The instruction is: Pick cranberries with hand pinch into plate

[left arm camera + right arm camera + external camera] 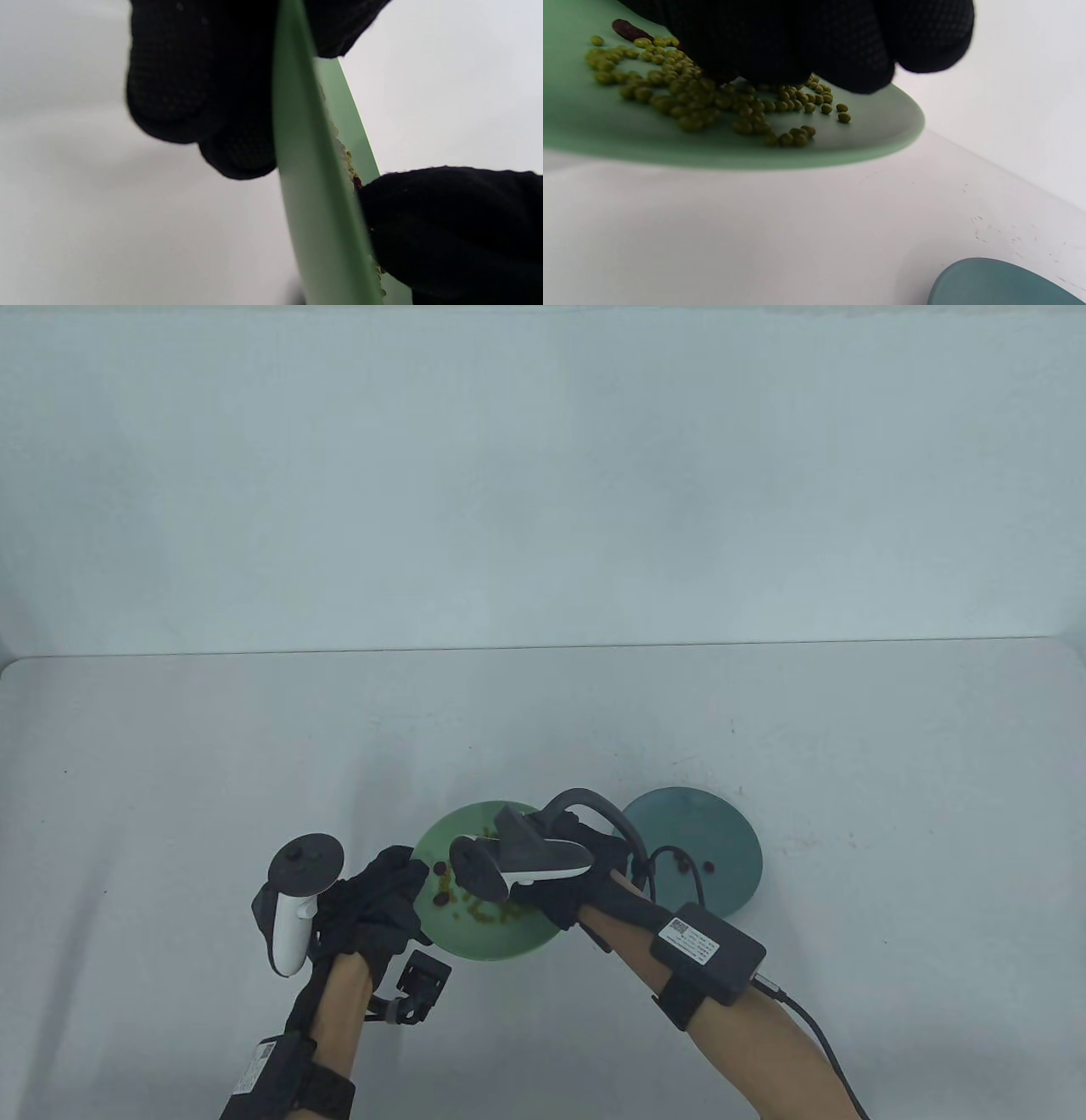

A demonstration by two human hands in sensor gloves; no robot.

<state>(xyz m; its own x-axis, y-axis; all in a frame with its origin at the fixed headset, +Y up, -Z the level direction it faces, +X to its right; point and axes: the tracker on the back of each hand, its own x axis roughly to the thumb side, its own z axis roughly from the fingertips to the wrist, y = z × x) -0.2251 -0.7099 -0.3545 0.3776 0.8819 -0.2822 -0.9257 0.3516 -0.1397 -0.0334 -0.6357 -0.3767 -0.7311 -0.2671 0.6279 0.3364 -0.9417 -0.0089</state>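
Green plate [484,937] is being held at its left rim by the left hand [377,899]; in the left wrist view the rim [305,178] is being gripped between the gloved fingers [191,84], with more of the glove on the plate's inner side. The plate is being shown resting on the white worktop [543,729], near the front edge. Small olive-green beans [712,101] are being shown spread over the plate's middle, mixed with a few dark red cranberries [440,868].

The right hand [585,874] is being held low over the green plate, its fingertips [797,46] being pressed down among the beans. One cranberry [630,29] is being shown lying at the far edge of the bean pile, just beside the glove. Whether anything is being pinched by the right hand cannot be told, since the fingertips are being hidden by the glove's own bulk and by the tracker [517,861] in the table view.

A teal plate [721,823] is being shown just to the right of the green one, partly covered by the right wrist. Two cranberries [708,865] are being shown lying on it, near its middle. Its rim [992,279] is also being shown at the lower corner of the right wrist view.
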